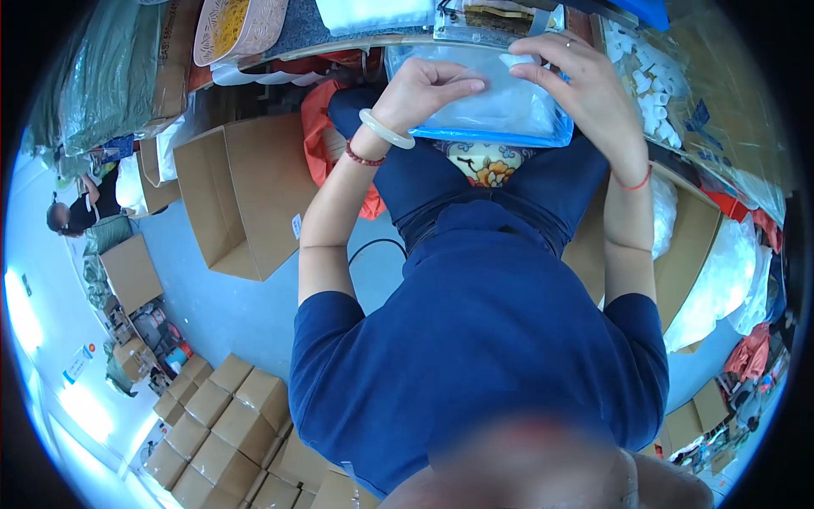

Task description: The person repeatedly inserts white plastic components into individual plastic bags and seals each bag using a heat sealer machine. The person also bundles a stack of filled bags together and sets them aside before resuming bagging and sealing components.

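My right hand pinches a small white piece between thumb and fingers; its exact kind is too small to tell. Left of it, my left hand has its thumb and fingers drawn together, and what they hold, if anything, I cannot make out. Both hands are above a blue-edged tray or bag at my lap, with clear plastic on it. A heap of white plastic fittings lies to the right of my right hand.
At the table's far edge are a pink basket with yellow contents and a metal fixture. An open cardboard box stands on the floor at left, stacked cartons behind me. Another person is at far left.
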A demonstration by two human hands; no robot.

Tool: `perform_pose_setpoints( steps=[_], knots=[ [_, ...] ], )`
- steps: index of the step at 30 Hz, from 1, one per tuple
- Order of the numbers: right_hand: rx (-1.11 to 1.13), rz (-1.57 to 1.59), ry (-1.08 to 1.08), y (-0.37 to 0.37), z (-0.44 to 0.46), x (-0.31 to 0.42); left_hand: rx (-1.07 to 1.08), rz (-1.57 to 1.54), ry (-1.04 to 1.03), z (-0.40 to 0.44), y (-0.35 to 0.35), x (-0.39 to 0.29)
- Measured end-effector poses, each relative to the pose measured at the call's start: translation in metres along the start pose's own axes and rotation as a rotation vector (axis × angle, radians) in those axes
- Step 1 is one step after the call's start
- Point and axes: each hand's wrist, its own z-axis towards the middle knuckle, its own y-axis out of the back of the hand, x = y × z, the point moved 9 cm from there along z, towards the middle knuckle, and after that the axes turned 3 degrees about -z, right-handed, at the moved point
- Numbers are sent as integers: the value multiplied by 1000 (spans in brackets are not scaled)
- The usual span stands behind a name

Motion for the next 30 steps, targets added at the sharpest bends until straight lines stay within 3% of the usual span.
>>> perform_pose_setpoints(
  steps=[2,4,5,7,8,10,11,12,14,15,17,18,20,21,23,24,26,29,30],
  knots=[
    [105,-25,-18,-14,-4,-16,130,-48,-20,5,-9,6],
    [312,-12,-144,-36,-5,-37,310,-325,196,1,-32,21],
    [313,-14,-141,-41,-5,-45,312,-394,238,4,-35,31],
    [17,128,-298,-22,-6,-75,249,-536,249,28,-38,55],
    [-70,25,-379,-4,-12,-84,187,-677,257,38,-36,67],
    [-252,-375,-203,34,-24,-71,120,-795,230,52,-31,46],
    [-341,-394,-330,50,-38,-77,116,-839,172,66,-27,44],
    [-339,-403,-328,52,-41,-84,120,-846,167,73,-29,42],
    [-229,-768,-462,48,-55,-122,118,-805,206,80,-29,40],
    [-231,-762,-470,44,-63,-141,117,-778,235,79,-29,41],
    [-194,-772,-327,31,-61,-165,45,-740,220,73,-24,52],
    [-226,-727,-376,33,-64,-168,12,-579,248,65,-15,54],
    [-260,-697,-382,34,-65,-172,-249,-40,-16,62,41,46],
    [-293,-675,-394,37,-69,-174,-424,-26,-126,58,71,40],
    [-362,-574,-357,40,-69,-169,-613,752,-745,46,98,-7],
    [-430,-527,-368,45,-72,-160,-427,775,-524,63,102,26],
    [-507,-480,-375,58,-80,-149,-523,1196,-667,29,80,30],
    [-415,-465,-356,58,-85,-131,-635,962,-556,7,107,33],
    [-404,-189,-396,49,-80,-120,-657,838,-439,3,113,29]
  ],
)
